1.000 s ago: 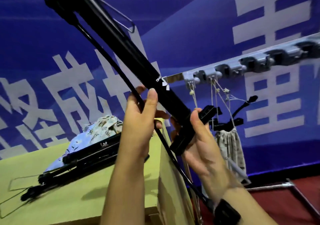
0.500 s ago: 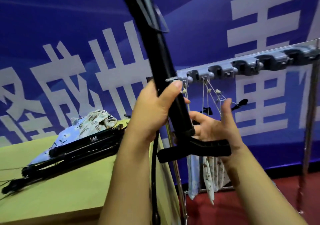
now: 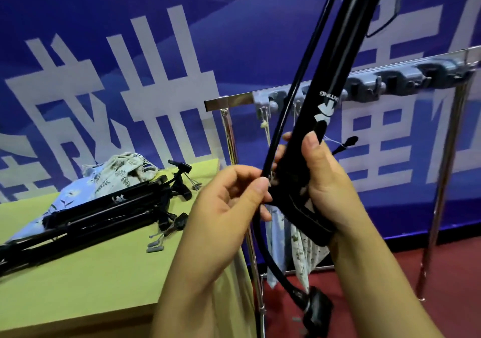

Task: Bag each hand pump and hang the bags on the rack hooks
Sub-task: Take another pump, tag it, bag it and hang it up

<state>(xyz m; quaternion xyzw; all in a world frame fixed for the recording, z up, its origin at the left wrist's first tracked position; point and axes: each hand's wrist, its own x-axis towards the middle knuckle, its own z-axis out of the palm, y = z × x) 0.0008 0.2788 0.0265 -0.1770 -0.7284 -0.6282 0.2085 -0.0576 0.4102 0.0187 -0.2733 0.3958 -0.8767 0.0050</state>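
A black hand pump (image 3: 338, 59) stands tilted in front of me, its foot end up at the top right. My right hand (image 3: 322, 184) grips its lower barrel and the folded handle. My left hand (image 3: 231, 202) pinches the pump's black hose (image 3: 294, 98), which loops down to a nozzle head (image 3: 316, 309). Behind them stands the rack (image 3: 229, 100) with grey hooks (image 3: 369, 85); patterned bags (image 3: 299, 249) hang from strings on the left hooks. More black pumps (image 3: 99, 212) lie on the green table (image 3: 91, 280) over a heap of cloth bags (image 3: 114, 173).
A blue banner with white characters covers the wall behind. The rack's right leg (image 3: 440, 207) stands on the red floor. Small grey fittings (image 3: 154, 246) lie on the table beside the pumps.
The pump has swung from leaning left to leaning right. My right hand has closed round the handle and lower barrel. My left hand has left the barrel and now pinches the hose.
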